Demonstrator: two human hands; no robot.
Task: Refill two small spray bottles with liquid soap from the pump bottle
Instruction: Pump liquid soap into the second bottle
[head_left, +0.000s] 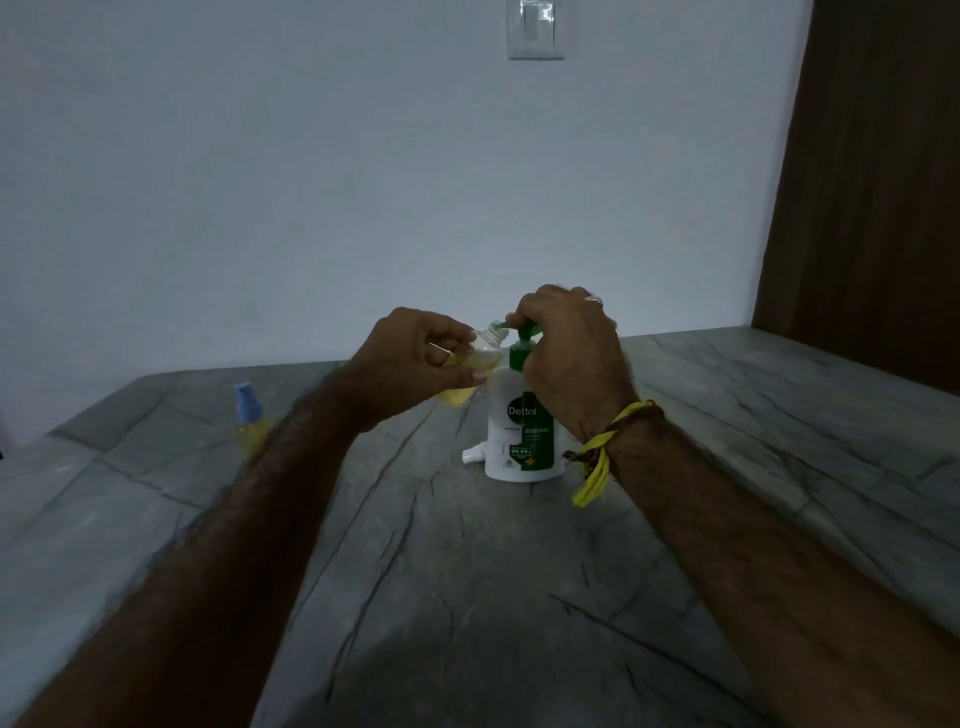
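A white and green Dettol pump bottle stands upright on the grey stone table. My right hand rests on top of its green pump head, fingers curled over it. My left hand holds a small clear spray bottle with its cap off, tilted, its open neck at the pump's nozzle. Yellow soap fills the bottle's lower part. A second small bottle with a blue spray top and yellow liquid stands at the left, partly behind my left forearm.
A small white spray cap lies on the table against the pump bottle's left base. A white wall rises behind the table, with a light switch high up and a brown wooden panel at the right.
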